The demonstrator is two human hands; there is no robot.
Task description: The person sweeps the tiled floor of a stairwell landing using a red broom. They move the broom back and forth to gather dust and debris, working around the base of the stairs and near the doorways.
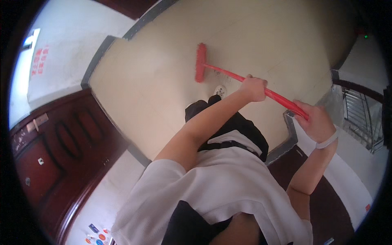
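Observation:
A red broom (200, 62) with a long red handle slants across the hallway floor (159, 61), its bristled head lying at the far end beyond my shoes. Midway along the handle, my left hand (254, 88) is closed around it. My right hand (317, 121), with a pale band at the wrist, grips the handle's upper end. One light patterned shoe (220, 91) shows just below the broom's handle. Some small dark specks or marks lie on the floor beside the handle, too blurred to identify.
A dark red door (70, 147) stands at the left, beside white walls with grey skirting (98, 61). Another dark door panel (321, 196) is at the lower right. A stair railing (361, 113) and steps are at the right. Red writing marks the upper left wall.

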